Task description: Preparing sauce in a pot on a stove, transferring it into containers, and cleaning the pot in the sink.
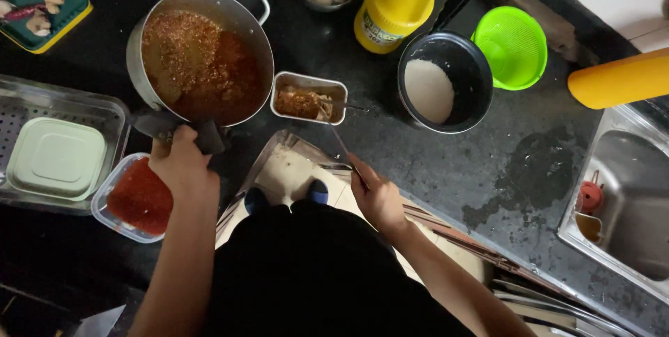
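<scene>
Chili-red sauce fills the big steel pot (201, 65), tipped on the dark surface (446, 170). The left hand (182, 163) is closed round the pot's dark handle (167, 126), holding the tilt. The right hand (376, 197) pinches a thin utensil (341, 143) whose tip sits in the small rectangular steel tin (309, 98) just beside the pot. This looks like portioning sauce between pot and tin; any further scoop calls for a steady pot.

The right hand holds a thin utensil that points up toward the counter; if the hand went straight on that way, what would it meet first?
Most likely the small rectangular metal tin of brownish food, just beyond the right hand. The utensil already reaches it. Height is hard to judge from above.
</scene>
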